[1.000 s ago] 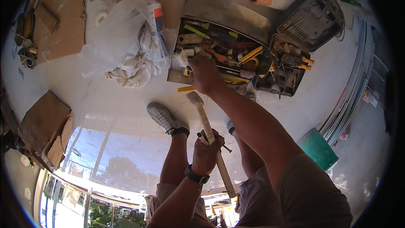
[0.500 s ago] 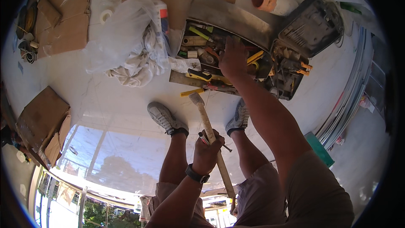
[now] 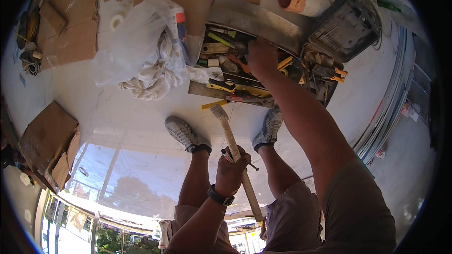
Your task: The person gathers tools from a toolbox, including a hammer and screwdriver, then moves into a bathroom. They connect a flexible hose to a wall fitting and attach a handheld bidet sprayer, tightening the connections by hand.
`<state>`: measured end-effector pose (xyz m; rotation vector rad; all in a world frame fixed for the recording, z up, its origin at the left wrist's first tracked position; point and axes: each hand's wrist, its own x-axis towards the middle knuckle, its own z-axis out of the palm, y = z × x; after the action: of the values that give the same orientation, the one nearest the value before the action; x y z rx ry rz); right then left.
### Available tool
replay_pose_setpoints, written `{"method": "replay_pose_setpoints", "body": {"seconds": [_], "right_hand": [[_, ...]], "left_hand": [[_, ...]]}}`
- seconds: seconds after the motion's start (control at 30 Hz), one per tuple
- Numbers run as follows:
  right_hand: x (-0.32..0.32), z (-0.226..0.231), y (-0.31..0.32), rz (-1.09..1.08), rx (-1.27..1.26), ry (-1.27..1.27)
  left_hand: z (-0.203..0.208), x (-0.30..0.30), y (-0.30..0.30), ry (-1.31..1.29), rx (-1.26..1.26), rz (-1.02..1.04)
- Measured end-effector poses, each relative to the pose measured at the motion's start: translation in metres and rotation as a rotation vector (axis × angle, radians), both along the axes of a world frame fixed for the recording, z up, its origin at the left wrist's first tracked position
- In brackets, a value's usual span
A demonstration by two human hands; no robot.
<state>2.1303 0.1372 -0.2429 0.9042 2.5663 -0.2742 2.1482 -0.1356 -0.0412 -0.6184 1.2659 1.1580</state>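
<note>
My left hand [image 3: 231, 171] is closed around the wooden handle of a hammer [image 3: 229, 134], whose head points away from me toward the toolbox. The same fist also grips a thin metal rod with a flat end, like a large nail [image 3: 254, 167], and a slim pen-like thing [image 3: 227, 155]. My right hand [image 3: 262, 59] reaches down into the open metal toolbox [image 3: 200, 88], among the tools; its fingertips are hidden. Around it lie a yellow-green handled tool [image 3: 219, 39], an orange-handled tool [image 3: 239, 62], and a yellow-and-black handled tool [image 3: 221, 85].
An open black tool case [image 3: 346, 30] stands right of the toolbox, below an orange-and-white pipe piece [image 3: 306, 1]. Left of it lie a plastic bag [image 3: 134, 42] and crumpled cloth [image 3: 150, 82]. Cardboard [image 3: 49, 131] and long strips [image 3: 393, 99] line the sides.
My right hand has shifted slightly within the toolbox, and its fingers look more curled downward. The left hand keeps its hold on the hammer.
</note>
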Motion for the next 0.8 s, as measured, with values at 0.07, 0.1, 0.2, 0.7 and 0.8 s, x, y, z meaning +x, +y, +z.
{"method": "replay_pose_setpoints", "body": {"seconds": [0.07,0.1,0.2,0.7,0.8], "right_hand": [[-0.001,-0.004,-0.009,-0.036,-0.001,0.061],[0.001,-0.004,-0.015,-0.029,-0.033,0.053],[0.014,-0.001,-0.036,-0.023,-0.088,0.048],[0.048,0.017,-0.061,-0.009,-0.125,0.167],[0.041,0.009,-0.049,-0.101,-0.035,0.184]], "left_hand": [[-0.001,0.000,0.001,-0.008,-0.008,-0.008],[-0.001,0.000,0.001,0.000,-0.004,-0.010],[-0.002,0.001,0.002,0.008,0.010,-0.006],[-0.002,0.005,0.005,-0.030,-0.001,-0.014],[-0.001,0.005,0.006,-0.034,-0.019,-0.023]]}}
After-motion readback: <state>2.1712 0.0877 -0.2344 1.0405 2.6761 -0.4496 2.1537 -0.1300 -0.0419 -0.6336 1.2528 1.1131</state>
